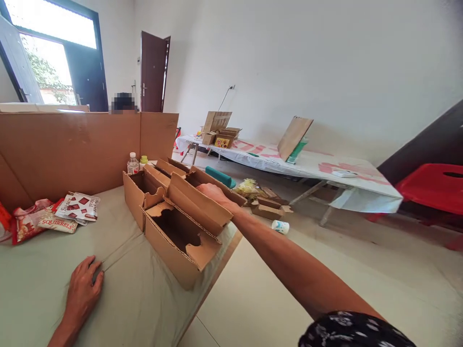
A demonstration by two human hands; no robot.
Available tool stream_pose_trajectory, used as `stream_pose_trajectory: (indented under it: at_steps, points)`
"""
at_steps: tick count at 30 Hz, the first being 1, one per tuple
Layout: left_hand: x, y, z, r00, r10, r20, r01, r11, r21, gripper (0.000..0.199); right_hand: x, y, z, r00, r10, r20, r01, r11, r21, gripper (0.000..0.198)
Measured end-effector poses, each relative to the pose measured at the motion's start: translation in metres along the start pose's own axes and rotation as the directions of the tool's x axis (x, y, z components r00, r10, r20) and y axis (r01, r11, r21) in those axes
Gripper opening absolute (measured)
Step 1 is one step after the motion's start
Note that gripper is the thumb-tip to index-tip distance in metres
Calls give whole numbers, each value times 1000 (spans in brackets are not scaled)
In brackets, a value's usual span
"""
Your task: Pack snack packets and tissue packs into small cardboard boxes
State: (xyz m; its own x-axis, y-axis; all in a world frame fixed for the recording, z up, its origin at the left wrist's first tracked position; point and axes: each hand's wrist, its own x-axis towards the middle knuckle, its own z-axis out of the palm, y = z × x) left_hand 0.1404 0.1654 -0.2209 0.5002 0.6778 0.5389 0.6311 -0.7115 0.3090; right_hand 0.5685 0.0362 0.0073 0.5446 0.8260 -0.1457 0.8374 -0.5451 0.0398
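Note:
My left hand (84,285) rests on the cloth-covered table, fingers slightly bent, with a dark gap between thumb and forefinger. My right hand (216,195) reaches into a cardboard box (195,177) at the back right of a group; its fingers are hidden by a raised flap. Nearer me stands another box (173,250) with its lid up and a dark interior. Beside it on the left is an open narrow box (134,205). Snack packets (58,221) lie to the left of the boxes, some labelled "SQUIRRELS".
A tall cardboard panel (68,154) stands along the table's far side, a person's head showing above it. Bottles (133,165) stand behind the boxes. Right of the table edge, a paper cup (280,227) and cardboard lie on the floor. A long table (260,161) lines the wall.

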Motion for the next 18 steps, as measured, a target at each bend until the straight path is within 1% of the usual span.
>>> stream_pose_trajectory:
  at_steps: [4, 6, 8, 9, 11, 12, 13, 14, 15, 16, 17, 18]
  points:
    - [1, 4, -5, 1000, -19, -15, 19, 1000, -11, 35, 0, 4, -7, 999, -35, 16, 35, 999, 6, 28]
    - [6, 8, -11, 999, -31, -36, 30, 999, -19, 34, 1, 4, -7, 998, -48, 26, 48, 999, 11, 28]
    - [18, 22, -22, 998, -30, -60, 28, 999, -26, 34, 2, 1, -2, 997, -58, 43, 57, 998, 20, 29]
    - [27, 35, -30, 997, -15, -74, 13, 999, -32, 35, 1, -1, 2, 996, -66, 53, 65, 998, 25, 31]
    - [51, 72, -50, 993, 59, -103, -65, 997, -52, 34, 0, -4, 11, 994, -86, 66, 84, 996, 35, 32]
    - [66, 97, -60, 980, 146, -135, -158, 984, -79, 33, -1, -5, 16, 993, -96, 69, 93, 995, 38, 32]
    - [82, 124, -69, 955, 243, -168, -262, 960, -102, 33, -2, -5, 20, 992, -107, 68, 104, 994, 39, 33]
    - [99, 152, -76, 920, 342, -191, -367, 923, -117, 31, -2, -4, 24, 991, -117, 66, 114, 993, 39, 33]
    - [116, 180, -80, 885, 429, -178, -454, 880, -136, 30, -2, -3, 27, 990, -125, 60, 123, 992, 36, 32]
    - [132, 206, -81, 852, 507, -134, -523, 838, -155, 30, -2, -1, 30, 990, -134, 52, 132, 991, 31, 32]
    - [148, 230, -78, 820, 569, -56, -570, 806, -162, 33, -1, 1, 31, 989, -141, 41, 141, 990, 24, 31]
    - [163, 249, -72, 794, 607, 49, -593, 789, -160, 37, 0, 2, 32, 989, -148, 28, 148, 989, 17, 30]
